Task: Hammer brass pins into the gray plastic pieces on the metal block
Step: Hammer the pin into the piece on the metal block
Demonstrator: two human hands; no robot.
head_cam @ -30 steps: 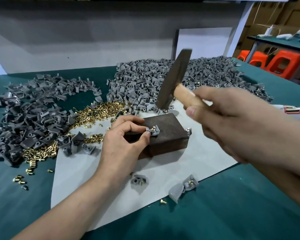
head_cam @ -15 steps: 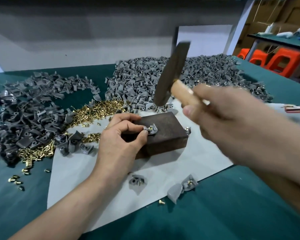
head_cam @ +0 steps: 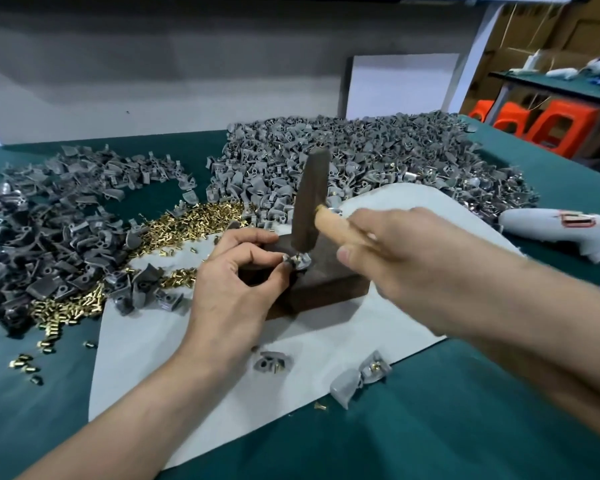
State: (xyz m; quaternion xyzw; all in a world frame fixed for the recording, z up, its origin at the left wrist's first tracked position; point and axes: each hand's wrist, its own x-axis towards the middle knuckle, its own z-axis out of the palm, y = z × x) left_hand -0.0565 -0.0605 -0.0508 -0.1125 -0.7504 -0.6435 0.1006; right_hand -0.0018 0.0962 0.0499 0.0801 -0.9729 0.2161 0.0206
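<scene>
1. Head view, what has moved: the hammer (head_cam: pixel 309 202) has swung down. Half a second ago its dark head hung well above the metal block (head_cam: pixel 326 289). Now its lower face is at the gray plastic piece (head_cam: pixel 302 262), touching it or just above; blur hides which.
2. The right grip (head_cam: pixel 406 258), a bare hand, is clenched around the hammer's pale wooden handle close to the head. This probably keeps the blows short and controlled.
3. The left grip (head_cam: pixel 229 282), also a bare hand, has barely shifted. Thumb and forefinger pinch the gray piece at the block's near left top edge, steadying it while a brass pin (head_cam: pixel 294 259) stands in it. The fingertips sit just beside the hammer face, so a stray blow could catch them.
4. The block rests on a white sheet (head_cam: pixel 326 344) spread over the green bench (head_cam: pixel 430 427), giving a hard anvil under the soft plastic.
5. Supplies lie within the left grip's reach: a heap of loose brass pins (head_cam: pixel 194 223) and a pile of gray pieces (head_cam: pixel 49 220). A larger pile (head_cam: pixel 361 161) lies behind the block.
6. Two pieces with brass showing (head_cam: pixel 272 362) lie on the sheet's near edge, likely finished.
</scene>
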